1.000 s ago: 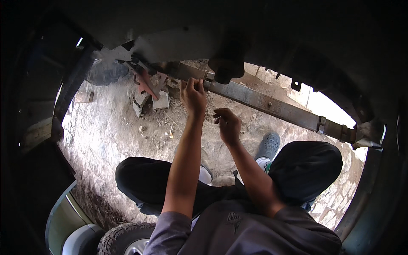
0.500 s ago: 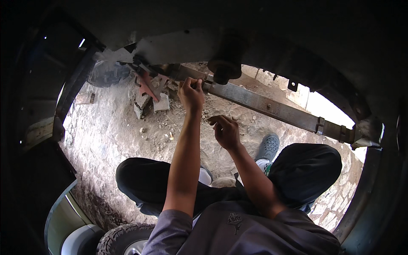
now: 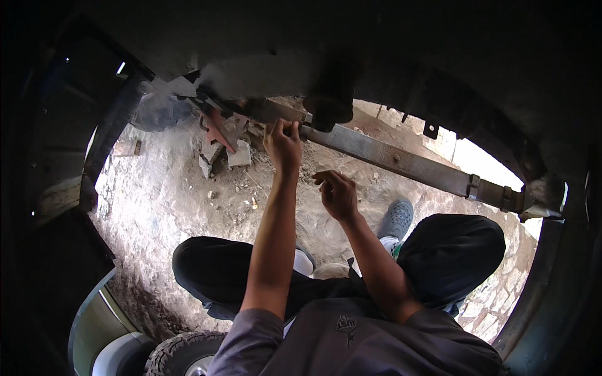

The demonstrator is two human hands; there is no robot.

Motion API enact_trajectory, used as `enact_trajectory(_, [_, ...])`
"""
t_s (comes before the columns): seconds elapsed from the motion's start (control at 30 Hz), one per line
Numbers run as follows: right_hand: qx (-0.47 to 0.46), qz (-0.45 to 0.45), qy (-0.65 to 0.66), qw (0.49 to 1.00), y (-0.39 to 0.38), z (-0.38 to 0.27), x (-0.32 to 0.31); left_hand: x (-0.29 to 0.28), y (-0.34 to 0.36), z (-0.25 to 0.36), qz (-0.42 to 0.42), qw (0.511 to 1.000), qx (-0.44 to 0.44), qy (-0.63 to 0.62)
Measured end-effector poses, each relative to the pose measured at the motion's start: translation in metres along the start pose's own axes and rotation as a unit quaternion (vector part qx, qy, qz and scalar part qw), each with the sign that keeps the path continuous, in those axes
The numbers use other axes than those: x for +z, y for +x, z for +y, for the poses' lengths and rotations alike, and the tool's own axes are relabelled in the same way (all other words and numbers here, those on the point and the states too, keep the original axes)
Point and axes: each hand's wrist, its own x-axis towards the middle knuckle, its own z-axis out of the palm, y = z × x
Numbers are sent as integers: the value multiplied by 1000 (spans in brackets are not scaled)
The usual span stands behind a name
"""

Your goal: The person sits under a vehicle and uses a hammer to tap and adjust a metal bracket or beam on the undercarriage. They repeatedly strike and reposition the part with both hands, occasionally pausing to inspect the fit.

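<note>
A long grey leaf spring (image 3: 401,160) runs slantwise across the view beneath a dark vehicle body, with a metal clip (image 3: 472,187) round it near its right end. My left hand (image 3: 285,147) is raised to the spring's near edge, thumb and fingers pinched together there. What lies between those fingertips is too small to tell. Lower and to the right, my right hand (image 3: 339,197) hangs apart from the spring, its fingers curled in toward the thumb. Whether it grips some small thing is hidden. A dark, round, stubby part (image 3: 329,106) juts down just above the spring.
A red metal stand (image 3: 216,131) and broken blocks (image 3: 239,155) sit on the dirt floor at the far left. Near the lower left lies a tyre (image 3: 182,354). Dark body panels enclose the space overhead. My knees and a grey clog (image 3: 396,218) are below.
My right hand has shifted slightly to the right, its fingers reshaped a little. My left hand stays at the spring's edge, with a small movement of the fingers.
</note>
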Motion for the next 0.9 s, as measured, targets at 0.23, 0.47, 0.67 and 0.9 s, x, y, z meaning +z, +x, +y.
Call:
enact_trajectory(0.23, [-2, 2, 21, 1000, 0, 2, 2, -4, -8, 12, 9, 1000, 12, -7])
enact_trajectory(0.47, [-9, 8, 31, 999, 3, 0, 4, -11, -13, 19, 9, 999, 30, 3])
enact_trajectory(0.67, [-17, 31, 19, 999, 4, 2, 5, -13, -4, 23, 10, 999, 37, 2])
enact_trajectory(0.9, [8, 34, 30, 999, 3, 7, 4, -15, -11, 24, -5, 1000, 21, 10])
